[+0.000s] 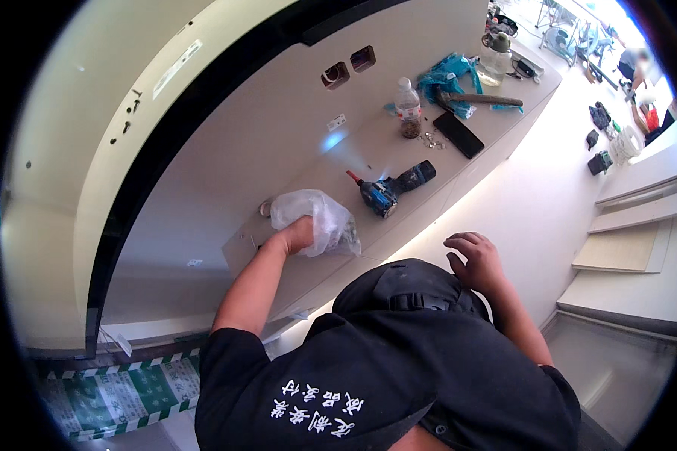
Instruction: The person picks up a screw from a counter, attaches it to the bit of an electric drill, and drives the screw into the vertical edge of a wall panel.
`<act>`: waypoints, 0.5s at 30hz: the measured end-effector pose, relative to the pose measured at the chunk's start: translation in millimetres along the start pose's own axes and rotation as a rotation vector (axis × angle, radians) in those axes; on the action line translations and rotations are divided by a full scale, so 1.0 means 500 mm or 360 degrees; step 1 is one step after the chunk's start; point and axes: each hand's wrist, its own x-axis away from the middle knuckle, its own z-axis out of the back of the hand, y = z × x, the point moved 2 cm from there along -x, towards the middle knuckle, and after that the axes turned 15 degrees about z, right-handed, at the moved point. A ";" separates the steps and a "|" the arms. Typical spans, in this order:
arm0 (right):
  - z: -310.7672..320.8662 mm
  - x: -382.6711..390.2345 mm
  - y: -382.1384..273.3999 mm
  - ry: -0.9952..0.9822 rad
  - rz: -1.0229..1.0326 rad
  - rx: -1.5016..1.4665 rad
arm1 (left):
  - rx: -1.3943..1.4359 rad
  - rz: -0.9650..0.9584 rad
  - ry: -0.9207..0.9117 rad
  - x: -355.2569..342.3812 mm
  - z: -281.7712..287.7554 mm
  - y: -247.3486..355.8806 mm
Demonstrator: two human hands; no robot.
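Note:
My left hand (299,234) reaches into a translucent plastic bag (323,218) at the counter's front left, its fingers hidden inside. My right hand (474,259) hangs in the air beside the counter, fingers apart and bent, holding nothing. A blue-and-black cordless drill (380,197) with a red-tipped bit lies right of the bag, its light on. Farther along the counter (496,131) are a black phone (459,134), small metal pieces (432,140), a plastic bottle (409,109) with dark contents, crumpled blue plastic (447,71), a wooden-handled tool (489,100) and a clear jug (493,64).
A wall panel with two cut openings (362,59) backs the counter. On the right, stacked boards (613,248) line the floor edge (541,225). A white coil (624,145), tools, a fan (557,41) and a co-worker (638,64) are at the upper right. Green-white sheeting (128,395) lies lower left.

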 end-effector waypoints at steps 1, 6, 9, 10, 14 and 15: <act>-0.003 -0.001 0.002 -0.0004 0.0001 -0.0014 | -0.0652 -0.0168 0.0191 -0.036 -0.005 -0.027; 0.002 0.019 0.017 0.0000 -0.0079 0.0006 | -0.0959 0.0123 0.0549 -0.007 -0.028 0.095; 0.013 0.019 0.020 0.0010 -0.0092 0.0021 | -0.1032 0.0318 0.0579 -0.032 -0.021 0.114; 0.018 0.018 0.020 0.0012 -0.0091 0.0025 | -0.0926 0.0326 0.0632 -0.057 -0.022 0.082; 0.027 0.025 0.029 0.0023 -0.0103 0.0057 | -0.1057 0.0380 0.0654 -0.102 -0.024 0.041; 0.028 0.029 0.033 0.0026 -0.0106 0.0060 | -0.1106 0.0387 0.0643 -0.104 -0.029 0.034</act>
